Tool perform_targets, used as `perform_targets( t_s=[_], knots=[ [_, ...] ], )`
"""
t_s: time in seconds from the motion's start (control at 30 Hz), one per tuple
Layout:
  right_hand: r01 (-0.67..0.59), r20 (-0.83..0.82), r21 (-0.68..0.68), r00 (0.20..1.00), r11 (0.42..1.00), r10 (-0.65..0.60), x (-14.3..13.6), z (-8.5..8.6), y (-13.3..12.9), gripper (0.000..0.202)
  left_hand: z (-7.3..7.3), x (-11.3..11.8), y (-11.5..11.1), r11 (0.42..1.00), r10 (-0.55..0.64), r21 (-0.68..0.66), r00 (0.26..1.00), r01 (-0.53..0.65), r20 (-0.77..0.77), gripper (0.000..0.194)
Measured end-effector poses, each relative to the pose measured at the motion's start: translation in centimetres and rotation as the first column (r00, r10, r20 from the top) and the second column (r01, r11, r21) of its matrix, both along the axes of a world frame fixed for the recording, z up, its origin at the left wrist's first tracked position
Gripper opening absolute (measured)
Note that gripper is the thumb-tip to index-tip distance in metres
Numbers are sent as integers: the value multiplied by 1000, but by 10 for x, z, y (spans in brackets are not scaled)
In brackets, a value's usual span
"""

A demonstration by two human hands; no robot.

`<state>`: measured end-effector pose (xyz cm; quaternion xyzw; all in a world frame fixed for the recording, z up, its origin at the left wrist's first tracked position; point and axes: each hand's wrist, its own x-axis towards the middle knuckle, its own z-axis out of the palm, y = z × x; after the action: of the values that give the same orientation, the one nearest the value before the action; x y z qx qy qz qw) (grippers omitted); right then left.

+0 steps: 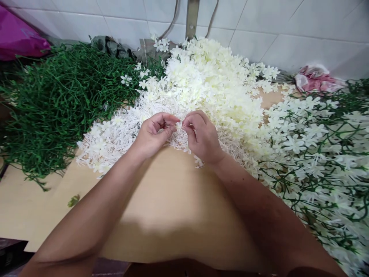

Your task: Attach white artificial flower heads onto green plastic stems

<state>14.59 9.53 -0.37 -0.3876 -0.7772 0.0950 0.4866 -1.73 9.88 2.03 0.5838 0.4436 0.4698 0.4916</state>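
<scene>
Centre frame: 1 white artificial blossom (179,126) sits between left hand (152,133) and right hand (203,135), each grip pinched on it; axis unclear.

No text can be read; the pale mark (29,31) on the purple bag (15,40) near the far left corner of the table (161,200) may be lettering.

Workroom, tiled wall (262,23), heaped artificial flowers (219,77)

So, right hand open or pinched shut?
Pinched shut: right hand has thumb and forefinger tips together at a small flower.
</scene>
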Motion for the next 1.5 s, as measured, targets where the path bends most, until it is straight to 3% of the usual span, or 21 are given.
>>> perform_targets(
  t_s=[0.2, 0.33, 0.47, 0.57, 0.7, 0.83, 1.0, 1.23, 1.33, 1.5],
  knots=[
    [-12, 28, 40, 1000, 999, 11, -3, -4, -1, 13, -5, -1, 1, 999, -18, 36, 1000, 18, 18, 18],
    [-95, -162, -94, 984, 991, 79, -5, -5, -1, 10, -7, -2, 1, 997, -55, 49, 998, 53, 44, 22],
    [-194, -393, -252, 916, 948, 83, -6, -6, 1, 8, -7, -3, 2, 998, -47, 50, 997, 44, 65, 28],
    [-311, -518, -362, 851, 879, 88, -8, -5, 2, 11, -6, -4, 3, 999, -25, 32, 996, 23, 81, 30],
    [-491, -673, -499, 739, 714, 37, -8, 0, 2, 26, -7, -4, 4, 999, -38, 18, 990, 36, 137, 30],
    [-548, -750, -522, 659, 653, -47, -8, 5, 1, 37, -7, -3, 3, 998, -64, 7, 988, 63, 141, 33],
    [-554, -772, -518, 631, 652, -77, -6, 5, 3, 36, -6, -2, 2, 995, -97, 20, 980, 95, 172, 33],
    [-650, -860, -471, 487, 596, -149, -2, 3, 6, 35, -7, 7, -2, 998, 4, -57, 996, 2, 91, 24],
    [-646, -855, -478, 498, 595, -146, -4, 2, 5, 35, -8, 10, -4, 998, 38, -61, 998, -35, 45, 25],
    [-571, -806, -487, 585, 661, -89, -7, 3, 2, 37, -9, 10, -6, 996, 32, -86, 998, -28, 47, 30]
  ],
)
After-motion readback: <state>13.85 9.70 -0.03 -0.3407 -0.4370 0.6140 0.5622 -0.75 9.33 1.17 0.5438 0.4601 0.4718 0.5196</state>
